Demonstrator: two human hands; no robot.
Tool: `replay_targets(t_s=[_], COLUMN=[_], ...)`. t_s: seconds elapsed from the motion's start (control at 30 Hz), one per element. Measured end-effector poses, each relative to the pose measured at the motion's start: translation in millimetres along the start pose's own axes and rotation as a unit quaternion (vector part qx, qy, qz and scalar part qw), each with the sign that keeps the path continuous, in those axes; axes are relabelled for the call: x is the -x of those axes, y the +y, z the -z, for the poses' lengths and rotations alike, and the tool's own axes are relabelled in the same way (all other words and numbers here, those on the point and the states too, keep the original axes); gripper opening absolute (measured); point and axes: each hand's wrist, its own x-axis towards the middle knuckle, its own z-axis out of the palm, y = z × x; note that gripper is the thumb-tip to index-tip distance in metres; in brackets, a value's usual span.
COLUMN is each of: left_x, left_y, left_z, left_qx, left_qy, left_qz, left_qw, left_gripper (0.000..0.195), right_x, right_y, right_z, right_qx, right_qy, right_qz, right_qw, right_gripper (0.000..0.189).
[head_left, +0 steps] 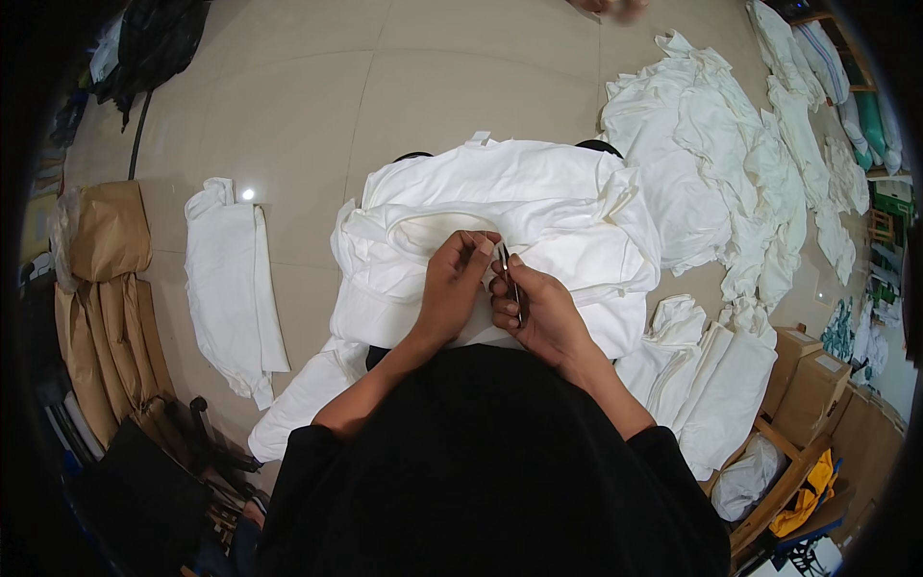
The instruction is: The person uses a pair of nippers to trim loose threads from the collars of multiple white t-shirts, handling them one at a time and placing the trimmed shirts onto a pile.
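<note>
A white cloth garment [562,177] lies bunched over my lap, with its round neck opening [440,227] facing up. My left hand [461,278] is over the lower edge of that opening, thumb and fingertips pinched together on what looks like a fine pale thread. Beside it, my right hand [537,303] grips a pair of small metal thread snips [513,285], held upright in the fingers. The snips' tips are close to the left fingertips. Whether the blades touch the thread or cloth is too small to tell.
A large heap of white garments [692,144] lies on the tiled floor at right. Folded white garments [721,389] lie nearer, beside cardboard boxes [807,375]. Another folded garment [227,288] lies at left, near brown paper-wrapped bundles [108,317]. Part of another person [613,7] shows at the top edge.
</note>
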Motion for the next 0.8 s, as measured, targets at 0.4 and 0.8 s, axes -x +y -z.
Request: replay_targets(t_s=[0.4,0.8], left_x=[-21.0,-17.0], left_y=[16.4,8.5], left_z=[8.9,10.0], left_qx=[-0.146,-0.144], left_qy=[-0.141,-0.159], left_qz=[-0.086,-0.050], left_qw=[0.975,0.975], left_gripper=[0.020,0.013], right_x=[13.8,9.1], right_y=[-8.0,-2.2], right_z=[2.2,8.9], right_qx=[0.029,0.001], right_qy=[0.013,0.003], right_qz=[0.031,0.019], right_qw=[0.999,1.000], right_gripper=[0.026,0.028])
